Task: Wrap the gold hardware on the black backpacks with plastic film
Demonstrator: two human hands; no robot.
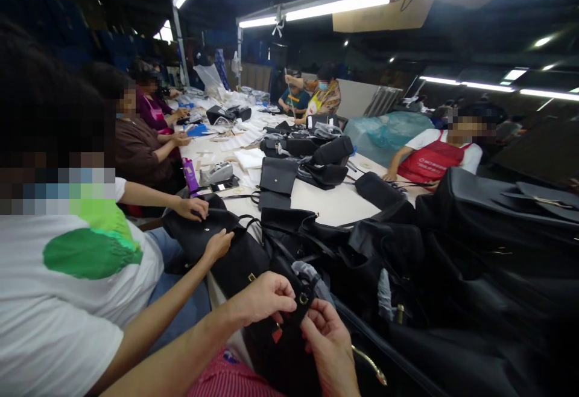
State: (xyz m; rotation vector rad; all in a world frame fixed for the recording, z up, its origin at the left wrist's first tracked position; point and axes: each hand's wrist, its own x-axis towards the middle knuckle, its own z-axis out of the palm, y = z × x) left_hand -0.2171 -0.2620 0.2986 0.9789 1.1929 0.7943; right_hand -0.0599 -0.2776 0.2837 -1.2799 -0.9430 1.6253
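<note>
A black bag [289, 355] with gold fittings stands close in front of me, at the lower middle of the head view. My left hand [266, 297] is closed in a pinch at the bag's upper part, beside a gold ring fitting [303, 298]. What lies between those fingertips is hidden. On the other side of the ring, my right hand [328, 339] pinches the black edge of the bag with thumb and curled fingers. Below my left hand hangs a small red tag [277, 333]. Grey-clear plastic wrap [310, 273] covers a part just behind the ring.
At my left, a co-worker's hands [205, 231] handle another black bag [190, 243]. Black bags [488, 264] are heaped at my right, with a gold zip end [373, 367] near my right hand. More bags [307, 149] lie along the white table [312, 201], where other people sit.
</note>
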